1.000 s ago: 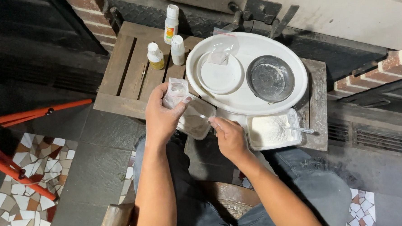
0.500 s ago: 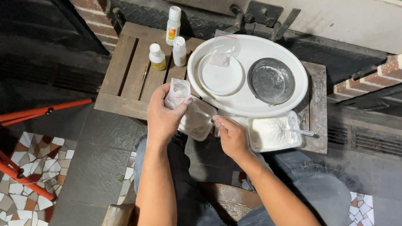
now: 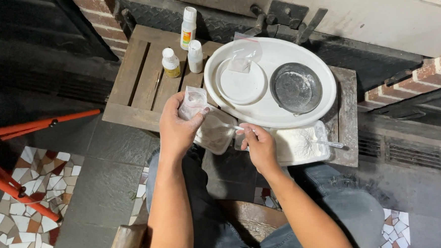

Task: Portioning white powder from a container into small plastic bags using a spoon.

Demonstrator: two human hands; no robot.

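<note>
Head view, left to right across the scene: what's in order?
Orange stand legs → small yellow-labelled bottle → left hand holding a small clear bag → right hand → dark metal dish on the white oval tray → brick ledge.

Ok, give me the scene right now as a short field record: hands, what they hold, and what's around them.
left hand: holds small clear plastic bag of pale powder
right hand: grips thin white utensil over clear plastic tub
beside: clear rectangular container of white powder
tray: large white oval tray bearing white round dish, grey metal bowl
crate: three small white bottles on wooden slatted crate
</note>
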